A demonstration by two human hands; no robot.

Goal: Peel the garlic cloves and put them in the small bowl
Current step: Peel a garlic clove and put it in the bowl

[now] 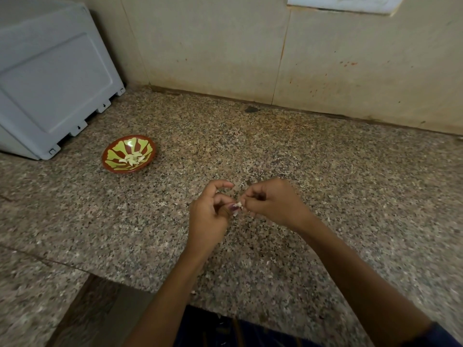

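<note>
Two hands meet over the middle of the speckled worktop (300, 151), and the risk lies in the small pale garlic clove (238, 206) caught between them. The left hand (210, 214) has its fingers curled with the thumb tip against the clove, while the right hand (273, 204) is curled and pinches it from the other side, so both are clamped on the same tiny piece. Because the clove is small and probably slick once bared, a hard tug at the skin could flick it out of the pinch and onto the granite, where its pale colour would be hard to pick out among the light flecks already scattered there. It could also roll off the near edge towards the person's lap. How much skin remains on it is hard to tell, since the fingers cover most of it. The small bowl (110, 151), red-brown with a yellow-green pattern, sits well apart to the left and farther back, near the grey appliance (50, 78), and holds several peeled cloves (131, 159); the carry across that gap is another moment when a loose grip could drop the clove short.
</note>
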